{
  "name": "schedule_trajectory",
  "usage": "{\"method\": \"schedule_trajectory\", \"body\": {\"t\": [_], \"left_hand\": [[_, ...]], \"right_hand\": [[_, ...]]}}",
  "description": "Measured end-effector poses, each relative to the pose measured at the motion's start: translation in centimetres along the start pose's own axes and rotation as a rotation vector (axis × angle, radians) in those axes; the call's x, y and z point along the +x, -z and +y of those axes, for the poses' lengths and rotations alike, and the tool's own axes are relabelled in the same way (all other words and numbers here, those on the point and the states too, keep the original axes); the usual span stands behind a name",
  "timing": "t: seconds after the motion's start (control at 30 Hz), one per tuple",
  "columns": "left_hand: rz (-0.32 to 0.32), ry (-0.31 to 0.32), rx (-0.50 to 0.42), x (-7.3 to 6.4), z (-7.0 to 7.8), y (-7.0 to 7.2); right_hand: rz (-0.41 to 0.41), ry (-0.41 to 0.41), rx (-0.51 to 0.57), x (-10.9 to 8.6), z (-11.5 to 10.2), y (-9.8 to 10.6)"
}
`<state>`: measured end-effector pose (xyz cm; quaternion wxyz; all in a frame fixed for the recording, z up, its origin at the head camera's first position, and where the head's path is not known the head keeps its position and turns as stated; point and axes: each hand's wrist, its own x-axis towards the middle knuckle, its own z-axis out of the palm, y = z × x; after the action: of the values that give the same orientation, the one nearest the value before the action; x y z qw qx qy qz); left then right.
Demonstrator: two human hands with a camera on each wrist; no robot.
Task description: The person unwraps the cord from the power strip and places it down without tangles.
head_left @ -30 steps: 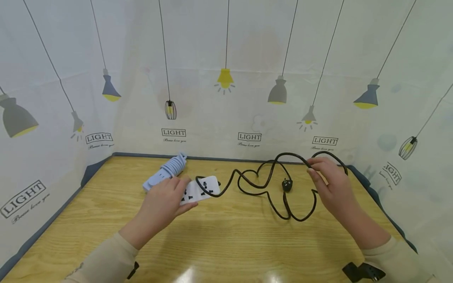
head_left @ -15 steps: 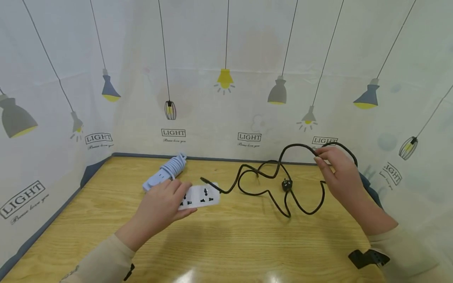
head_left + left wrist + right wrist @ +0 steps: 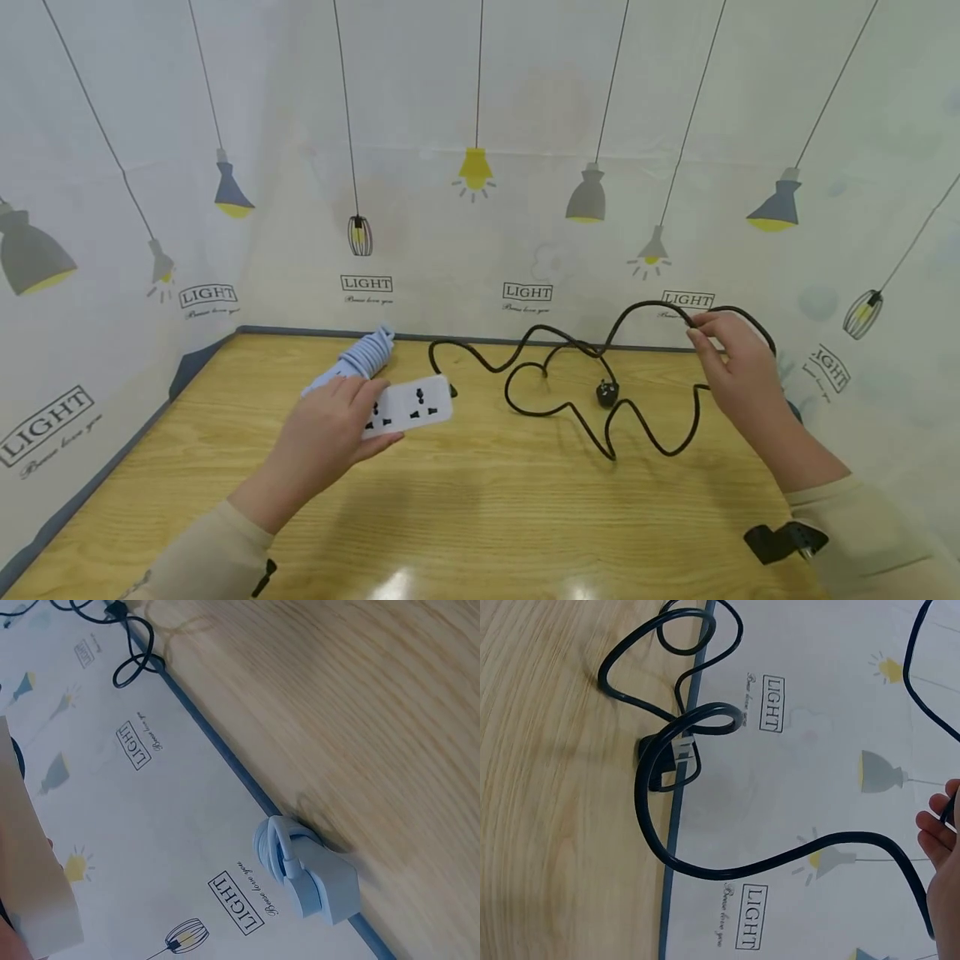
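My left hand [image 3: 322, 421] grips one end of a white power strip [image 3: 431, 400], its sockets turned toward the head camera. A black cord [image 3: 491, 367] leaves the strip's far end and runs in waves to the right. There my right hand [image 3: 731, 354] pinches the cord between thumb and fingers, raised above the table's back right. Past that hand the cord loops down again to a black plug [image 3: 607, 392] lying among the loops. The right wrist view shows the plug's pins [image 3: 682, 750] and a big bend of cord; the strip's edge [image 3: 41, 885] fills the left wrist view's side.
Behind my left hand lies a light blue power strip [image 3: 365, 357] with its own cord wound round it, near the table's back edge. The wooden table [image 3: 480, 517] is enclosed by a white backdrop [image 3: 420, 100] printed with lamps.
My right hand has moved right and slightly up with the cord, spreading its loops. The left hand has drawn the white power strip a little left and tilted it; the cord now arches behind it.
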<state>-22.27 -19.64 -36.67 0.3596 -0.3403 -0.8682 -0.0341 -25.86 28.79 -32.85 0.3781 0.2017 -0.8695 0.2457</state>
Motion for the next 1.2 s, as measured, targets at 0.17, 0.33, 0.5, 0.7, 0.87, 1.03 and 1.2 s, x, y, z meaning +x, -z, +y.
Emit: {"method": "schedule_trajectory", "body": {"t": [0.17, 0.33, 0.5, 0.7, 0.87, 1.03, 1.2], "left_hand": [[0.027, 0.059, -0.01, 0.0, -0.1, 0.0], [0.006, 0.143, -0.006, 0.3, 0.3, 0.5], [-0.07, 0.248, -0.015, 0.5, 0.4, 0.5], [-0.173, 0.407, -0.069, 0.9, 0.5, 0.2], [-0.227, 0.538, -0.195, 1.5, 0.5, -0.1], [-0.282, 0.668, -0.346, 2.3, 0.3, -0.9], [-0.378, 0.789, -0.467, 3.0, 0.1, -2.0]], "right_hand": [[-0.013, -0.05, -0.017, -0.7, 1.1, 0.0], [-0.059, -0.134, -0.019, -1.4, 2.2, -0.1], [-0.094, -0.182, -0.013, -2.1, 3.0, -0.2], [-0.139, -0.22, -0.038, -3.0, 3.7, -0.5], [-0.178, -0.275, -0.047, -3.7, 4.4, -0.8], [-0.242, -0.352, -0.047, -4.1, 5.1, -1.4], [-0.304, -0.407, -0.033, -4.4, 5.4, -1.8]]}}
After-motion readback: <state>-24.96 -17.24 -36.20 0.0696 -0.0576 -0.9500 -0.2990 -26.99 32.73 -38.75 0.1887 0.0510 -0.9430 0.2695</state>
